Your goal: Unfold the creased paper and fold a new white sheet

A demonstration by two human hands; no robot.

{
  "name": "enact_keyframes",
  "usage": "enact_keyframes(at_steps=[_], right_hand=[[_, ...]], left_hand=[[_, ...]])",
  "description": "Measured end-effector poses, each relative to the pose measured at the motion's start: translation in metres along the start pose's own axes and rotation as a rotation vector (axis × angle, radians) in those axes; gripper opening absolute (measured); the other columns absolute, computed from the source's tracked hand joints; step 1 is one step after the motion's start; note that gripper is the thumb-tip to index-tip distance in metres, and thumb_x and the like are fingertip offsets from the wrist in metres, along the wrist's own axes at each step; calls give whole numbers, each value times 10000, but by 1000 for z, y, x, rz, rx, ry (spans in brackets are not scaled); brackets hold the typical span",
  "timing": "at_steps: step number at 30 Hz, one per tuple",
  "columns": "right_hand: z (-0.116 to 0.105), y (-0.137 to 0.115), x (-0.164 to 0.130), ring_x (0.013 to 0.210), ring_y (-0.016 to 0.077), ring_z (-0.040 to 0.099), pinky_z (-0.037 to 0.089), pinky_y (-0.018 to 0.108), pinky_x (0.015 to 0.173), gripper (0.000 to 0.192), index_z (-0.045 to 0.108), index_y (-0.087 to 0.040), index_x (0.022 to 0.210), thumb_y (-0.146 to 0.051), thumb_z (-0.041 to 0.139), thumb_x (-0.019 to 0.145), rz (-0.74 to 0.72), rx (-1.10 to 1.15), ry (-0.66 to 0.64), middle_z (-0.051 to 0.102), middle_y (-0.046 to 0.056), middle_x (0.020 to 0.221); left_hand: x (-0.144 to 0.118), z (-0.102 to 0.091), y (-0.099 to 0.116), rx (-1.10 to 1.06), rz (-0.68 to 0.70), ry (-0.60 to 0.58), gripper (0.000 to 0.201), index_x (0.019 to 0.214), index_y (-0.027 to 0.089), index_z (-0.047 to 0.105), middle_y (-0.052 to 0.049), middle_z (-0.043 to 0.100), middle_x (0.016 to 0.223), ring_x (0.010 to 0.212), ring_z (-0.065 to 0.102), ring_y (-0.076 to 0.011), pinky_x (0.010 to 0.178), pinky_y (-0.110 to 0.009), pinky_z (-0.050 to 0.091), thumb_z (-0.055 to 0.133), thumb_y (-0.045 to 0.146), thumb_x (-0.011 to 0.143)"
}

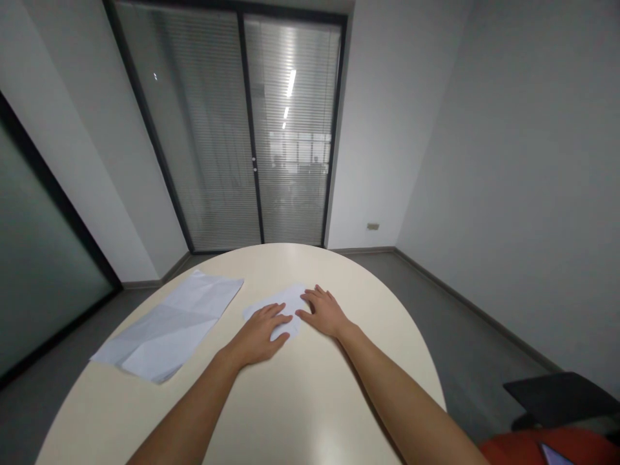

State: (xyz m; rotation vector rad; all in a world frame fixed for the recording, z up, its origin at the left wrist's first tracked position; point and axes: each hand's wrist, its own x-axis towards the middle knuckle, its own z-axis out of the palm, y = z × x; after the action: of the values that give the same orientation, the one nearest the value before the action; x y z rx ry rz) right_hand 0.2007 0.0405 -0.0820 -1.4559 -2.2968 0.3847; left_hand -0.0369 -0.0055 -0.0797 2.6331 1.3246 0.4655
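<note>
Flat palms (261, 332) on creased paper (285, 300)

Folded sheet (281, 309): white paper, matt, creased, pressed flat under bare left hand (259, 332) and right hand (325, 311); larger sheets (169, 326): white paper, matt, with fold lines. Round table (300, 394): cream top, smooth, faint sheen; sliding doors (242, 129): glossy glass in dark matt frames; floor (465, 336): grey, matt.
</note>
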Motion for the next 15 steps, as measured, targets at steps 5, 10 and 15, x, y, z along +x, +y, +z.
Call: enact_keyframes(at_steps=[5,10,15], right_hand=[[2,-4,-1,1459,347,291,226,556,1168,492,600,-210,1338,-476,550,927,16,-38,52,513,102,1479],[-2,-6,-7,1465,389,254,189,597,1164,660,572,-228,1386,-643,561,873,-61,-61,-11,452,133,1521],[-3,-5,-9,1470,368,250,189,569,1173,628,562,-260,1398,-640,524,899,-47,-37,-14,452,93,1529]], left_hand=[[0,0,5,7,-13,-2,444,1367,260,582,-90,446,1539,1434,379,-290,1181,-502,307,536,376,941],[1,2,12,39,-40,12,451,1372,242,575,-94,435,1546,1445,355,-305,1184,-505,301,531,339,934],[3,4,9,73,-2,5,452,1365,268,579,-82,466,1526,1418,395,-309,1164,-507,329,548,373,926]])
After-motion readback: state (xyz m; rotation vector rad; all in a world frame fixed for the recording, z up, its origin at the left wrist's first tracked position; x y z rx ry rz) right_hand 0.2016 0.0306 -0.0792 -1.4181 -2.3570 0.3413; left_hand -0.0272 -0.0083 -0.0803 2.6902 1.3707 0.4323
